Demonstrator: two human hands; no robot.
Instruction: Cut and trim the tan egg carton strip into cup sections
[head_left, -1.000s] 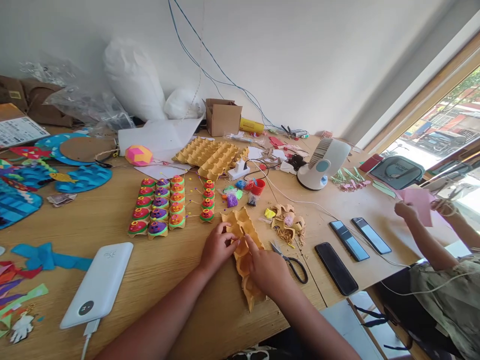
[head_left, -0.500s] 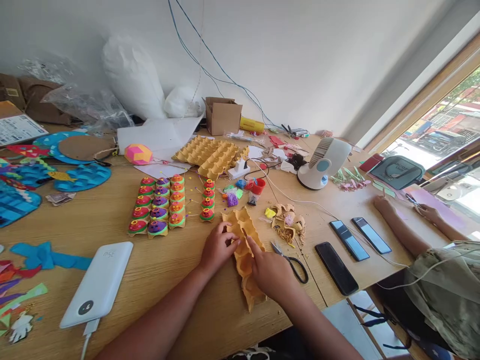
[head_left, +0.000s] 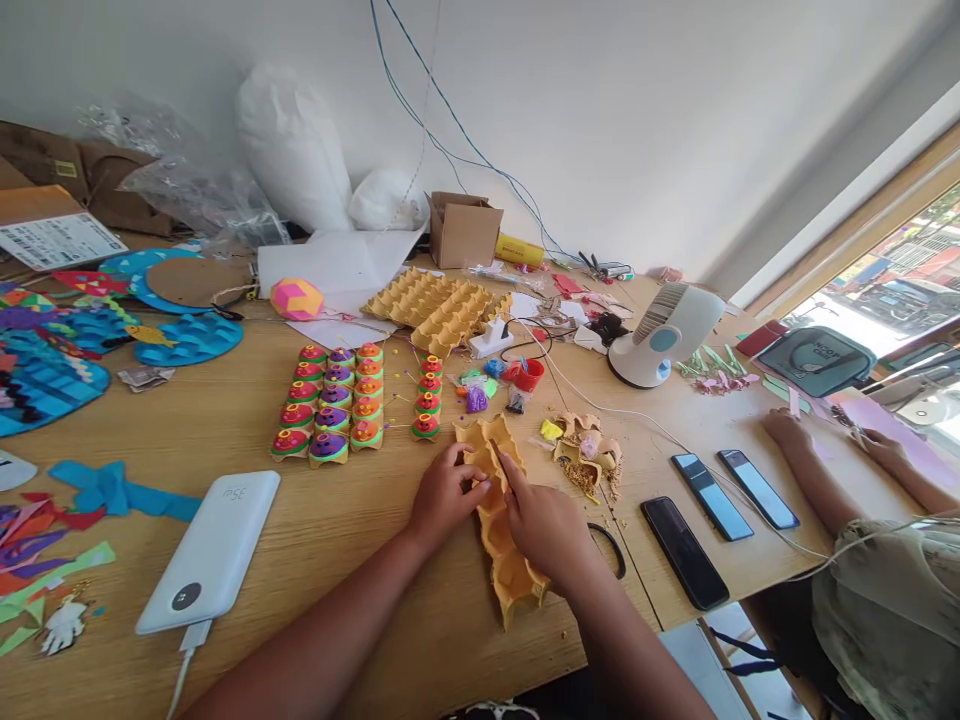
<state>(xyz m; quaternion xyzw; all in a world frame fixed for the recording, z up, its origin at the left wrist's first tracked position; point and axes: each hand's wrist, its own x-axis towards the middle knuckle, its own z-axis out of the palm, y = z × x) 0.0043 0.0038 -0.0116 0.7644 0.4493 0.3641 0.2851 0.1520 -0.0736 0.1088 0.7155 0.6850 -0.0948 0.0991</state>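
Observation:
A tan egg carton strip (head_left: pixel 517 580) lies lengthwise in front of me, its row of cups facing up. My left hand (head_left: pixel 448 495) grips its left edge with curled fingers and thumb. On the other side, my right hand (head_left: pixel 546 520) holds the strip, its index finger stretched along the cups. Behind the right hand, scissors show only a black handle loop (head_left: pixel 609 550). Beyond the strip stand painted carton cups with faces, among them a red row (head_left: pixel 428 400) and a purple row (head_left: pixel 332 408). Torn carton scraps (head_left: pixel 589 455) lie to the right.
At the left rests a white power bank (head_left: pixel 214 550) with a cable. Phones (head_left: pixel 684 552) and a white fan (head_left: pixel 664 335) are on the right, near a co-worker's hands (head_left: pixel 787 430). Uncut egg trays (head_left: pixel 435 308), a red cup (head_left: pixel 529 374) and a cardboard box (head_left: pixel 465 232) stand farther back.
The camera view has shifted, so the scene sits farther right. Both hands stay on the strip. The scissors' blades, visible before, are now hidden behind my right hand.

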